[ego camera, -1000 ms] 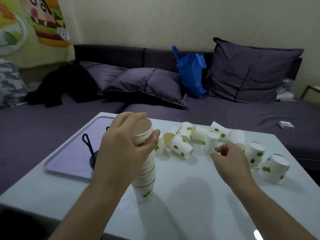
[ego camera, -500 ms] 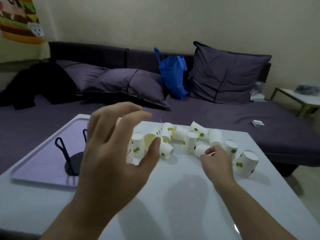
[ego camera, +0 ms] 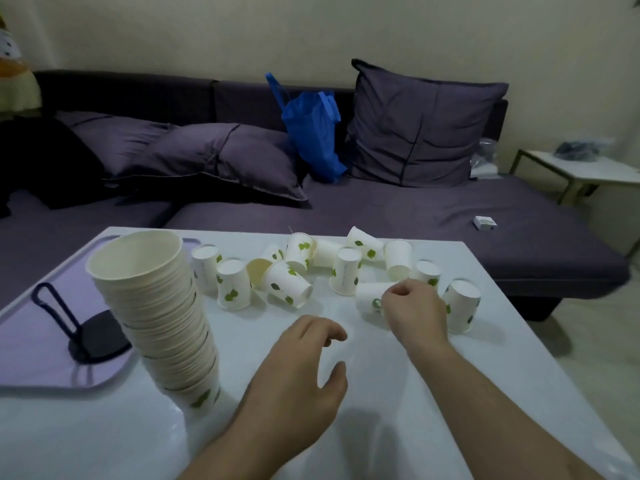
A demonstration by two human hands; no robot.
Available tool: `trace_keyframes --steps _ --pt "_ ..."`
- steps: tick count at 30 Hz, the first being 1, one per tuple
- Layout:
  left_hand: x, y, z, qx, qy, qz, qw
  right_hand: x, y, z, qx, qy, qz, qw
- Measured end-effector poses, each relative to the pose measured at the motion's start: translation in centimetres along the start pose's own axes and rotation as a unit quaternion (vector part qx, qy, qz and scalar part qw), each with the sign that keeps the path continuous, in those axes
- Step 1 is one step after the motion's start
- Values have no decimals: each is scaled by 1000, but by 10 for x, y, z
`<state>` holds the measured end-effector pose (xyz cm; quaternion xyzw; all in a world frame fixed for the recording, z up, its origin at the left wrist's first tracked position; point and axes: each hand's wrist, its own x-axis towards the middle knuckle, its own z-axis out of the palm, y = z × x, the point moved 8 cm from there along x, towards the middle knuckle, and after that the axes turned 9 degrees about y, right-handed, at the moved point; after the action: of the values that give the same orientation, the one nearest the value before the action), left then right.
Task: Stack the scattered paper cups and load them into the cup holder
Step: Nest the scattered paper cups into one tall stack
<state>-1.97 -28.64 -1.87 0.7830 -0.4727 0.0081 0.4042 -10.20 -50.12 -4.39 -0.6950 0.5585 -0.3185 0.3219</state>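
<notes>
1. Since the earlier frames, my left hand (ego camera: 298,368) has let go of the tall stack of paper cups (ego camera: 156,317) and dropped low over the white table (ego camera: 398,427), to the right of the stack, which now stands on its own.
2. Left hand state: fingers spread and curled, thumb apart, holding nothing.
3. My right hand (ego camera: 414,313) is closed around a cup lying on its side (ego camera: 372,301); the fingertips pinch at its upper wall, and the cup touches the table.
4. Just right of that hand, an upside-down cup (ego camera: 462,306) stands on its rim.
5. Beyond the hands, the scattered cups (ego camera: 346,268) lie in a loose band across the far half of the table, some inverted, some tipped over, several touching; all are white with green leaf marks.
6. The stack stands open end up near the table's left side, leaning slightly, its base on the table beside the tray.
7. The black cup holder (ego camera: 93,337), a round base with an upright wire loop, sits on the lavender tray (ego camera: 31,368) left of the stack, with no cups loaded in it.
8. A purple sofa (ego camera: 415,216) with cushions and a blue bag (ego camera: 313,133) lies behind the table.
</notes>
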Motion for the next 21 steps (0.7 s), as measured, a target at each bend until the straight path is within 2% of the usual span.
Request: trace_keyframes --steps 3,9,13,15,16,18,19,21 --pt "6 -2 4 11 11 -28 999 -14 -18 -18 -9 -15 -64 998" --pt "8 -6 29 16 -64 -120 991 -55 -38 -7 98 -223 -102 965" --pt "8 -7 37 -32 -71 -156 985 -51 -31 -9 114 -261 -117 952" --pt "6 -8 38 -38 -63 -169 983 -32 -22 -18 134 -230 -123 956" --pt "5 -8 39 -44 -61 -175 982 -18 -14 -25 130 -188 -122 966" --pt "3 -6 38 -65 -58 -183 979 13 4 -48 47 -42 -137 989" --pt "3 -5 38 -77 -56 -186 978 25 13 -59 -5 29 -148 988" --pt "2 -3 37 -106 -46 -190 975 44 34 -70 -76 103 -134 983"
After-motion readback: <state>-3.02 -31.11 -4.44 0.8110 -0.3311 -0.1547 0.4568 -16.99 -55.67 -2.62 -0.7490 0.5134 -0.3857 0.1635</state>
